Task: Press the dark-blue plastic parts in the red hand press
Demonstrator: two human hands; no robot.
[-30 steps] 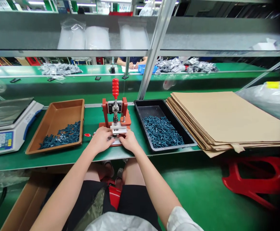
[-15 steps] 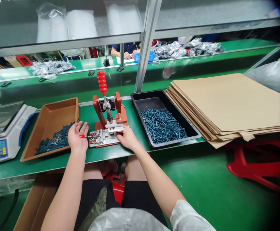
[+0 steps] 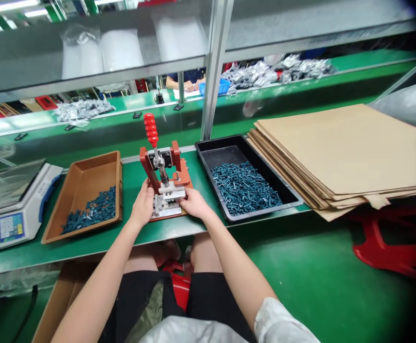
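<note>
A small press fixture (image 3: 168,193) with a brown-red frame and metal slides stands on the green bench. Its red ribbed handle (image 3: 151,129) points up. My left hand (image 3: 143,205) is against the left side of the fixture, fingers together; what they grip is hidden. My right hand (image 3: 194,203) rests at the right end of the metal slide, its fingers bent round the edge. Left of the fixture, a brown tray (image 3: 82,166) holds small dark blue parts (image 3: 93,209). To its right, a black tray (image 3: 225,151) contains a heap of blue pin-like parts (image 3: 245,188).
A white scale (image 3: 25,205) sits at the far left. Brown cardboard sheets (image 3: 350,152) are stacked at the right. A metal post (image 3: 215,71) rises behind the bench. Beyond it, a person's hands (image 3: 193,85) are beside a blue basket (image 3: 220,87).
My left hand has moved right from its open, palm-up pose onto the fixture's left side. The red-tipped piece by it no longer shows. My right hand remains at the slide. The view has shifted slightly.
</note>
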